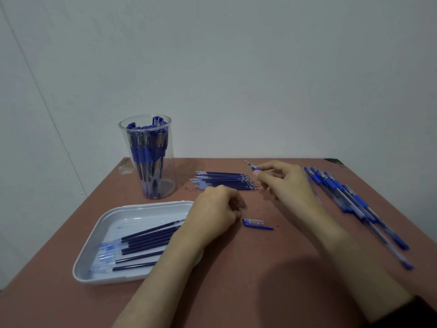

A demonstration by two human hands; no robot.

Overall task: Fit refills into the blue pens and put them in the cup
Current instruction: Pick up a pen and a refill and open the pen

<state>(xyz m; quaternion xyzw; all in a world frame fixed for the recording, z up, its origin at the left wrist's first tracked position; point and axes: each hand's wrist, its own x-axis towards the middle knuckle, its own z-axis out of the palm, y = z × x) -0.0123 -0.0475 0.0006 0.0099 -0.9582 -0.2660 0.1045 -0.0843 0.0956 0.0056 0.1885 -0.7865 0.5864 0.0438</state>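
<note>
**Right hand on a pen, loose cap on the counter**

On my feed the right hand pinches a blue pen between thumb and fingertips. The pen's metal tip points up and to the left above the counter. The left hand sits knuckles-up at the right rim of the white tray, with its fingers curled under (I cannot tell whether they hold anything). A blue cap lies flat on the counter just right of that hand.

Beyond both hands lies a loose pile of refills, and other refills lie in the tray. The clear cup stands upright at the far left, full of standing pens. A row of pens lies along the right side.
</note>
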